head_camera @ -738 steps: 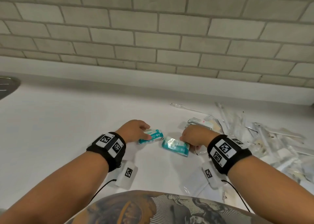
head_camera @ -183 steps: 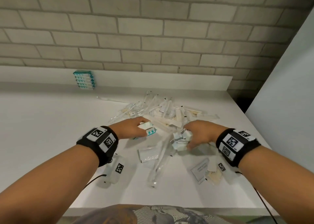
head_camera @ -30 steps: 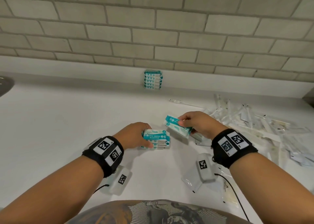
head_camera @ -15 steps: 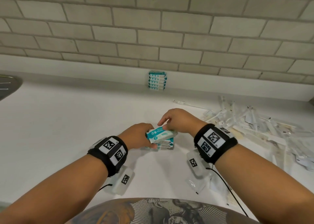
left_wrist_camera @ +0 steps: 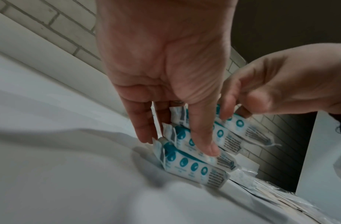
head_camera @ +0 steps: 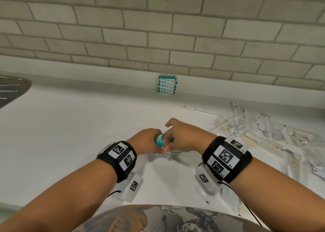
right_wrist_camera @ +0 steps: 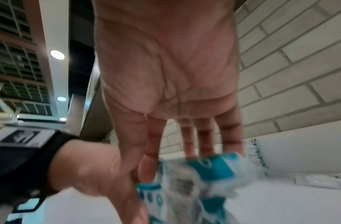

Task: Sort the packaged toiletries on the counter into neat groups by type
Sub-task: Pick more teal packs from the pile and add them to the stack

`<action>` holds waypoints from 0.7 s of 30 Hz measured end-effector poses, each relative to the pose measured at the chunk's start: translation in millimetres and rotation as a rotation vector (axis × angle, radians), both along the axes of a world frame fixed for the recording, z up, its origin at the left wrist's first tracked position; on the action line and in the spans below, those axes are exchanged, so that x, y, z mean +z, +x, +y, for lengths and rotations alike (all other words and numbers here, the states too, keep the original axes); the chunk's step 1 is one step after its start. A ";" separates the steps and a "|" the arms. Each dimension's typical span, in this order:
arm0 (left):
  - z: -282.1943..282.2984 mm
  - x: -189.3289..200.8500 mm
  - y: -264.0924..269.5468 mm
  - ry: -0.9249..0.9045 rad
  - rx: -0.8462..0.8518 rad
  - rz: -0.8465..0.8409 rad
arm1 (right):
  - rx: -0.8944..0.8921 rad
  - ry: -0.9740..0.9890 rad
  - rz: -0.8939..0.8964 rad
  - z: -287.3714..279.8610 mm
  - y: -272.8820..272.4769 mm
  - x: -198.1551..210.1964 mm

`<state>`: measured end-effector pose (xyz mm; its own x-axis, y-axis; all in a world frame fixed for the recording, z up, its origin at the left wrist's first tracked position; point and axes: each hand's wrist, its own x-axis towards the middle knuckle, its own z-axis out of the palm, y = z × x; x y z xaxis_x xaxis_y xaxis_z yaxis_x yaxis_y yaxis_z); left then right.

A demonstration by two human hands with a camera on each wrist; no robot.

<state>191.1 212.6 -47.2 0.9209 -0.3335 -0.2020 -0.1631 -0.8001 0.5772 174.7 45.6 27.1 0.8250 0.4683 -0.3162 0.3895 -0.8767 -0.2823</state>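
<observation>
Here both hands (head_camera: 146, 141) (head_camera: 182, 136) hold a stack of teal-and-white packets (left_wrist_camera: 192, 153).

1. The right hand (head_camera: 182, 136), which 1.0 s ago held a teal packet (left_wrist_camera: 240, 125) apart to the right, has come over to the left hand (head_camera: 146, 141) and set the packet on the stack (left_wrist_camera: 194, 153) there.
2. That stack under the left hand has grown from 2 loose packets 24.6 s ago to 3 layers.
3. A finished stack (head_camera: 167, 84) now stands at the back wall; 24.6 s ago it was not there.
</observation>
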 end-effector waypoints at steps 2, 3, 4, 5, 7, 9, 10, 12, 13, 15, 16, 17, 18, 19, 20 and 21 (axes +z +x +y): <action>0.1 0.3 -0.7 -0.027 0.014 0.030 | 0.045 0.095 -0.075 -0.9 -1.9 -7.1; -0.1 0.9 -1.1 -0.044 0.016 0.046 | 0.053 0.146 -0.090 -1.9 -2.5 -10.9; -0.5 1.3 -1.8 -0.056 0.015 0.053 | 0.047 0.176 -0.081 -3.2 -2.7 -13.7; -0.6 1.3 -2.1 -0.066 0.014 0.057 | 0.030 0.174 -0.071 -4.5 -2.5 -15.4; -0.4 1.5 -2.5 -0.087 0.014 0.067 | -0.009 0.115 -0.102 -6.8 -2.1 -17.6; 0.6 1.7 -2.3 -0.080 0.016 0.067 | -0.030 0.076 -0.154 -7.8 0.2 -19.2; 1.3 2.0 -2.4 -0.086 0.018 0.069 | -0.029 0.079 -0.170 -7.9 0.9 -18.9; 3.2 3.1 -2.6 -0.158 0.020 0.092 | -0.017 0.116 -0.159 -7.7 0.8 -18.7; 3.7 4.5 -3.0 -0.200 0.017 0.094 | -0.018 0.154 -0.130 -8.0 0.1 -18.9; 3.5 7.9 -3.2 -0.244 0.003 0.053 | -0.057 0.272 -0.065 -12.5 0.5 -17.5; 2.7 9.7 -3.1 -0.247 0.000 0.027 | -0.113 0.321 -0.053 -18.9 4.4 -16.1; 1.8 10.8 -2.7 -0.234 0.002 0.005 | -0.191 0.343 -0.071 -27.8 10.1 -13.7; 0.6 12.5 -3.2 -0.211 0.005 -0.007 | -0.279 0.318 -0.112 -39.6 16.7 -12.6; -0.3 12.6 -3.4 -0.188 0.007 -0.010 | -0.367 0.245 -0.150 -53.3 22.8 -13.6; -1.1 12.2 -3.6 -0.177 0.010 -0.009 | -0.434 0.130 -0.167 -67.2 27.8 -17.6; -1.4 11.1 -3.3 -0.173 0.014 -0.006 | -0.465 -0.011 -0.153 -78.3 30.5 -24.0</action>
<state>187.8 211.2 -36.1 0.9266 -0.3501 -0.1372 -0.1566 -0.6910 0.7057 205.2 -32.7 3.2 0.9834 0.0365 -0.1779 -0.0078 -0.9702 -0.2421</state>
